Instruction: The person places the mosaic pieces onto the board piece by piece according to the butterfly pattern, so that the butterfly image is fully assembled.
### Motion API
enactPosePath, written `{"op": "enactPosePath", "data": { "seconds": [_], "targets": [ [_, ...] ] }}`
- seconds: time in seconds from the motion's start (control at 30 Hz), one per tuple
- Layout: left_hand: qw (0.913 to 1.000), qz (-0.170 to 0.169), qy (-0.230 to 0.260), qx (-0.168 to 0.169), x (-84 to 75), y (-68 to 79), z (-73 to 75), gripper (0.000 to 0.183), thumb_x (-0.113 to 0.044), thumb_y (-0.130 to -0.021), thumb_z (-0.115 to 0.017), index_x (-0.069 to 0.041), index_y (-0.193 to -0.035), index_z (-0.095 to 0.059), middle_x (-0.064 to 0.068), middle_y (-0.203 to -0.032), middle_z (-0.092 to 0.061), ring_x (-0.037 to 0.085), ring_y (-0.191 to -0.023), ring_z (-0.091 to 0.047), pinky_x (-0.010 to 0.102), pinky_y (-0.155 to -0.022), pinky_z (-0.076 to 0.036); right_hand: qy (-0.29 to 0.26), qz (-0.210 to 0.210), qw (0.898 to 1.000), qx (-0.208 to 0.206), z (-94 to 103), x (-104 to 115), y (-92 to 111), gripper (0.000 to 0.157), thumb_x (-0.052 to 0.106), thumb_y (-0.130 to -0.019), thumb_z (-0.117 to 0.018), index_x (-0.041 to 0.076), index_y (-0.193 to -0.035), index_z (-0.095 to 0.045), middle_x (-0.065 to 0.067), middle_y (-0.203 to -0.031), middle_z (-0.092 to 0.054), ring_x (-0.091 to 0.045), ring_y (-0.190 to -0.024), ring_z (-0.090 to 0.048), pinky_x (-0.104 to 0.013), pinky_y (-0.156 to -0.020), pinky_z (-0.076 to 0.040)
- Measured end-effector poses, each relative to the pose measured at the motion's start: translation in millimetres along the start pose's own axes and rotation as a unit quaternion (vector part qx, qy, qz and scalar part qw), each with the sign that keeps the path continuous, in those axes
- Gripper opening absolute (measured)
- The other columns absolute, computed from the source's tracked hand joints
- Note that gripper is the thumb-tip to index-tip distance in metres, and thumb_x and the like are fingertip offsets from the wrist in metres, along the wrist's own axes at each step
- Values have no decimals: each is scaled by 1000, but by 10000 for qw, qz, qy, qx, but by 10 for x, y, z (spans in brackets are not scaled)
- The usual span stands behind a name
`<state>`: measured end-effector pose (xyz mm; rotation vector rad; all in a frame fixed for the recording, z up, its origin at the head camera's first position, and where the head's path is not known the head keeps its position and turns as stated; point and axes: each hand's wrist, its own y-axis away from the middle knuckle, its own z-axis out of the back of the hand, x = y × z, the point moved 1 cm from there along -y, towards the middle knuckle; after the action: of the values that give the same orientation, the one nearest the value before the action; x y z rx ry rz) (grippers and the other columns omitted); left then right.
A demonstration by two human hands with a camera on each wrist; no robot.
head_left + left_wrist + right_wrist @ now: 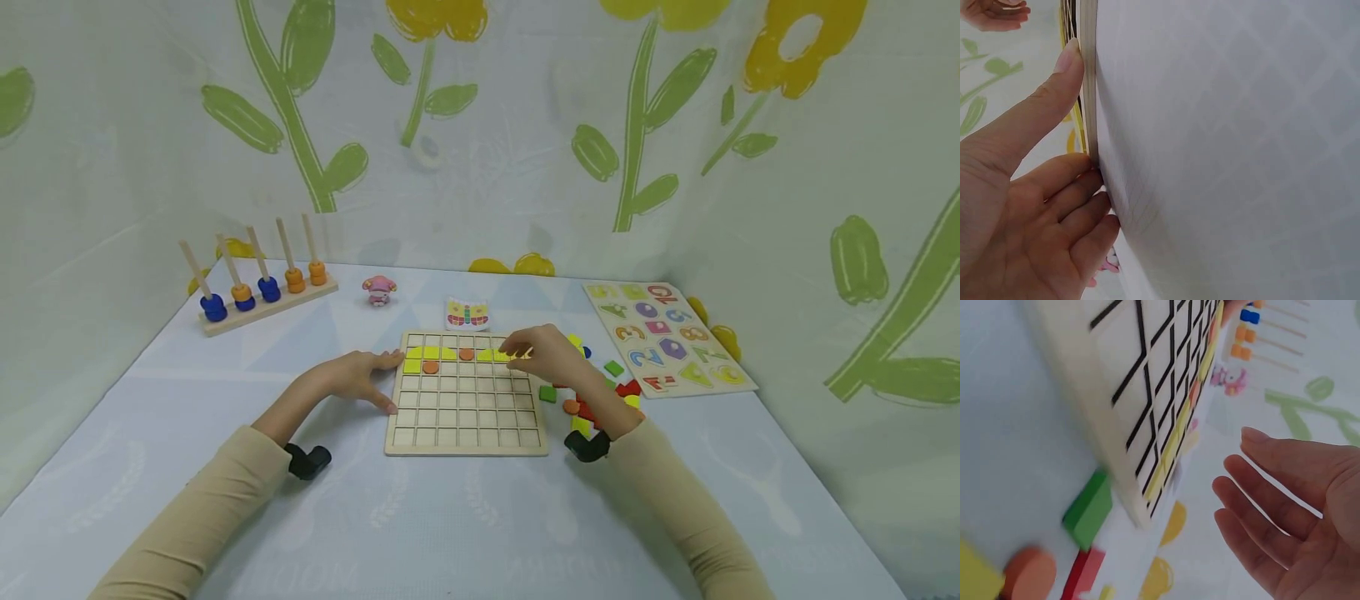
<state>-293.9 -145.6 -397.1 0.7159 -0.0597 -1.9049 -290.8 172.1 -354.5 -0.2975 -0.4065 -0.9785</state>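
A wooden grid board [465,435] lies flat on the table. Yellow pieces [431,352] and an orange disc [467,354] sit in its second row from the back; another orange disc [431,367] and a yellow square [412,366] are in the row below. My left hand [351,377] rests against the board's left edge, thumb and fingers spread. Over the back right of the board hovers my right hand [551,357], its fingers loosely bent; the right wrist view shows nothing between them. A small butterfly card [467,315] stands just behind the board.
Loose coloured pieces, among them a green square [547,393] and red ones [628,388], lie to the board's right, partly under the right forearm. Farther right is a number-and-shape puzzle [671,337]. A peg stacker [270,307] and pink figurine [379,289] stand at the back left.
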Motion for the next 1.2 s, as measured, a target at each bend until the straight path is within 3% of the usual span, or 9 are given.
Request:
{"op": "enactPosePath", "data": {
  "seconds": [0.23,0.43,0.67,0.8,0.97,1.2],
  "targets": [
    [10000,-50,14,5,6,-1,-2,102,-47,-74,-80,-11,-152,-26,19,-155,-21,40,-143,-18,58,-111,-20,51,-413,9991,-92,174,-188,216,22,7,-86,-73,3,-108,-72,-7,-100,-71,-22,-91,-63,-36,-83,-54],
    [10000,-57,32,5,6,5,2,102,-47,-73,-80,-10,-152,-27,19,-155,-21,39,-143,-18,58,-112,-19,-18,-845,9964,-73,186,-448,391,21,7,-88,-71,4,-109,-72,-8,-102,-70,-22,-92,-62,-35,-82,-54],
    [10000,-56,14,-20,-13,18,3,102,-47,-74,-80,-10,-152,-27,19,-155,-21,39,-143,-18,58,-112,-19,177,-976,9949,-184,190,-747,548,16,7,-87,-71,3,-102,-72,-5,-92,-69,-22,-85,-61,-33,-71,-54],
    [10000,-35,-20,-26,-18,16,-3,101,-47,-74,-80,-10,-152,-27,19,-155,-21,39,-143,-18,58,-112,-19,287,-1066,9938,-153,212,-871,605,14,7,-86,-72,3,-99,-72,-5,-88,-68,-22,-82,-60,-33,-71,-53],
    [10000,-80,-53,-26,-24,19,-8,102,-47,-74,-80,-9,-152,-27,20,-155,-21,40,-142,-18,59,-111,-20,142,-1485,9888,-108,219,-980,645,20,9,-84,-75,3,-102,-70,-6,-91,-67,-21,-81,-59,-33,-74,-54],
    [10000,-67,12,-27,-15,19,0,102,-48,-74,-80,-10,-152,-27,19,-155,-21,40,-143,-18,59,-111,-20,12,-1715,9851,-106,237,-1042,660,22,11,-84,-75,3,-101,-64,-8,-89,-64,-22,-76,-56,-28,-62,-54]
  ]
}}
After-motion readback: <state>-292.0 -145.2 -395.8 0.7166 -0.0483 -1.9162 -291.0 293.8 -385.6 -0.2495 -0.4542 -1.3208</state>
